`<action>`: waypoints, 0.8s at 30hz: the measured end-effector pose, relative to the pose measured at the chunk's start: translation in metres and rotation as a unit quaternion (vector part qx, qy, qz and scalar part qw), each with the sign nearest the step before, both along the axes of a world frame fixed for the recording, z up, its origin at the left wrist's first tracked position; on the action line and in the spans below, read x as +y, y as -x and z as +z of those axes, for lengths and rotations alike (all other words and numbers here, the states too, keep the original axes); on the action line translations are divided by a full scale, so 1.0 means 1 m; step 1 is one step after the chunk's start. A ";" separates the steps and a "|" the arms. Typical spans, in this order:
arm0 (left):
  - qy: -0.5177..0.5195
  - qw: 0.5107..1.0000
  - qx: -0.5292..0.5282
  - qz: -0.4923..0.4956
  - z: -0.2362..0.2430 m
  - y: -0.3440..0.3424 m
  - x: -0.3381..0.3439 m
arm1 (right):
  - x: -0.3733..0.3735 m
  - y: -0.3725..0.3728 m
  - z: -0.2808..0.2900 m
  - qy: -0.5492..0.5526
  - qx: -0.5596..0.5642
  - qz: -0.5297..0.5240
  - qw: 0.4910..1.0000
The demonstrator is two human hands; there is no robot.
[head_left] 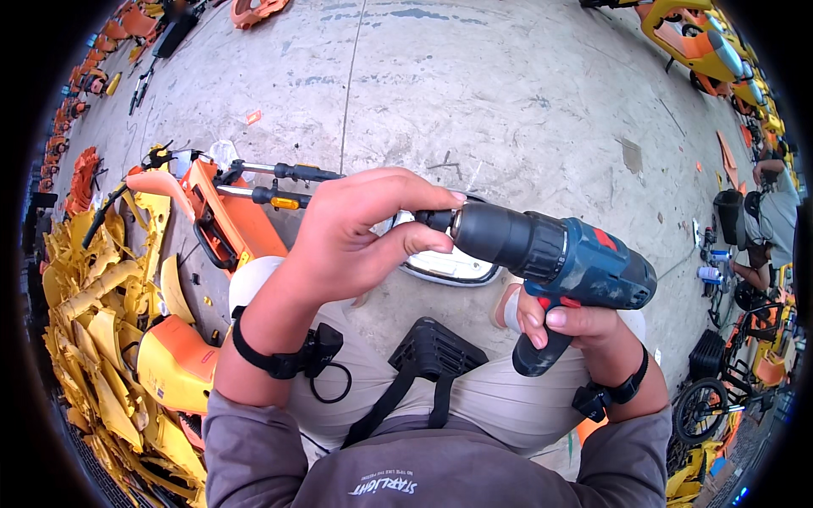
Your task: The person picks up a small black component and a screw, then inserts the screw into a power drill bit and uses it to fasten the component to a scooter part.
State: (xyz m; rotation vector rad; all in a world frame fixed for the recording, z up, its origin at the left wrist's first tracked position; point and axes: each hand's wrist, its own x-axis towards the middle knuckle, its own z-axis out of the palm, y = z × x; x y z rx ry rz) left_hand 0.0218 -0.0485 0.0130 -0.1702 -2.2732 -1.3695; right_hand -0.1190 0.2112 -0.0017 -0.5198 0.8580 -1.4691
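A blue and black cordless drill (pixel 555 258) is held at chest height above the concrete floor (pixel 508 93). Its pistol handle is gripped in the right hand (pixel 584 326), the fingers closed around it from below. The drill's long axis is laid almost level, running from right to left, so that the chuck (pixel 445 222) is pointed toward the left hand (pixel 360 233). That hand is curled over the nose of the tool, with thumb and fingertips pinched together at the chuck; whether a bit is seated there cannot be made out, since the tip is covered by the fingers. The left hand is thus the nearer one to the working end, the right one to the trigger. Just beneath the chuck, on the floor, a chrome-rimmed mirror or lamp housing (pixel 449 267) is seen, partly hidden. To the left, an orange scooter frame with handlebars (pixel 246 199) is laid on its side, and beyond it a heap of yellow plastic panels (pixel 102 322) is piled. Black wrist straps are worn on both forearms.
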 end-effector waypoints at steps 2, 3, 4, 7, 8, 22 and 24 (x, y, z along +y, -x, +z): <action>0.012 1.000 0.006 0.004 0.002 0.000 0.000 | 0.000 0.000 0.001 -0.001 -0.006 0.000 1.000; 0.006 1.000 0.006 0.004 0.002 0.001 0.000 | 0.000 0.000 0.002 -0.002 -0.013 0.000 1.000; -0.001 1.000 0.005 0.004 0.002 0.001 0.001 | 0.000 0.000 0.003 -0.002 -0.013 0.001 1.000; 0.006 1.000 0.005 0.009 0.002 0.000 0.000 | 0.001 -0.001 0.004 -0.005 -0.022 -0.008 1.000; 0.006 1.000 0.005 0.009 0.001 0.000 -0.001 | 0.000 -0.001 0.004 -0.006 -0.021 -0.010 1.000; 0.015 1.000 0.001 0.013 0.001 0.000 -0.002 | 0.000 -0.001 0.005 -0.003 -0.018 -0.004 1.000; 0.014 1.000 0.002 0.014 0.000 0.001 -0.002 | -0.004 -0.004 0.012 -0.047 0.014 -0.045 0.998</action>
